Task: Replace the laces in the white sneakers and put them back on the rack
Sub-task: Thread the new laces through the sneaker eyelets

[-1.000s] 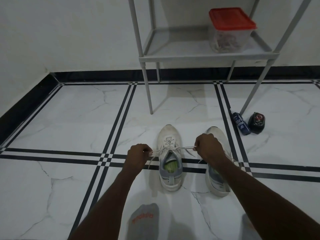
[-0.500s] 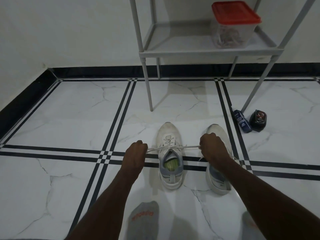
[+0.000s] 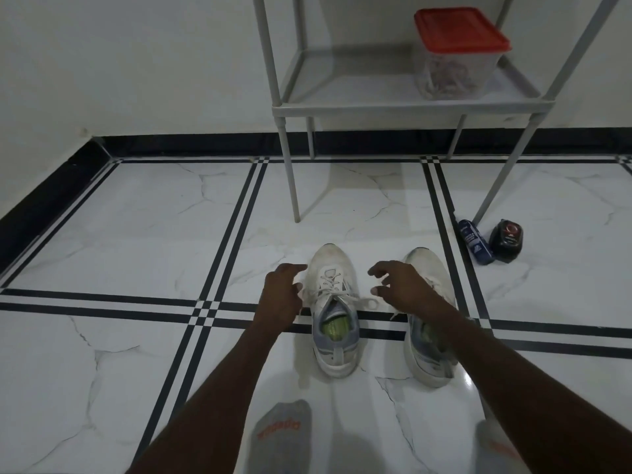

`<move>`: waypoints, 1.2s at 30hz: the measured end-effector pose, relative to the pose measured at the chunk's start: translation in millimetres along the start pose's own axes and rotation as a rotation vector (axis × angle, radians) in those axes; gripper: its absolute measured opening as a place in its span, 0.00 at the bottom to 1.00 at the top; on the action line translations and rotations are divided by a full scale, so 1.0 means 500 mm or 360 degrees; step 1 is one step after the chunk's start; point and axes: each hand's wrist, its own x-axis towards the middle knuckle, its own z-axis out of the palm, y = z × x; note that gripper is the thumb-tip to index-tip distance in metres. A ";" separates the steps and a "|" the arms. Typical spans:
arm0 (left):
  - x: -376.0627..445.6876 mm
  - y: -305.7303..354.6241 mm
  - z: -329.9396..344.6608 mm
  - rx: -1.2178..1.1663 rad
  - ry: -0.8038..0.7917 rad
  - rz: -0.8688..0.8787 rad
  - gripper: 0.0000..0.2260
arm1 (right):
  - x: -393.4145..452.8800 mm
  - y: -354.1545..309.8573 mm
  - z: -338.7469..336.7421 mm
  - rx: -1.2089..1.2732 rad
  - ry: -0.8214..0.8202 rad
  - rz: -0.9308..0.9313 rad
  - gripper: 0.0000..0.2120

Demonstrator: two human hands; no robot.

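The left hand (image 3: pixel 278 295) and right hand (image 3: pixel 403 285) flank the laced white mesh sneaker (image 3: pixel 333 309). Fingers of both hands are spread, gripping nothing. The tied white lace (image 3: pixel 337 295) lies loose.

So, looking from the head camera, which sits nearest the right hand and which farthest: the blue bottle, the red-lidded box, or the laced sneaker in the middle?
Measured from the right hand:
1. Laced sneaker, just to its left on the floor.
2. Blue bottle, lying on the floor to its right, by the rack leg.
3. Red-lidded box, up on the rack shelf, well beyond.
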 end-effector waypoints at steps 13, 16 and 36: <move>-0.012 0.058 0.053 0.0596 -0.0122 -0.0364 0.07 | -0.023 -0.052 0.070 0.0079 -0.0032 0.0034 0.05; -0.028 0.082 0.050 0.0994 -0.0125 -0.0226 0.10 | -0.024 -0.052 0.074 -0.0135 -0.0046 0.0005 0.07; -0.029 0.073 0.052 0.0180 -0.0099 -0.0504 0.19 | -0.040 0.005 -0.004 -0.0152 0.0315 0.0179 0.22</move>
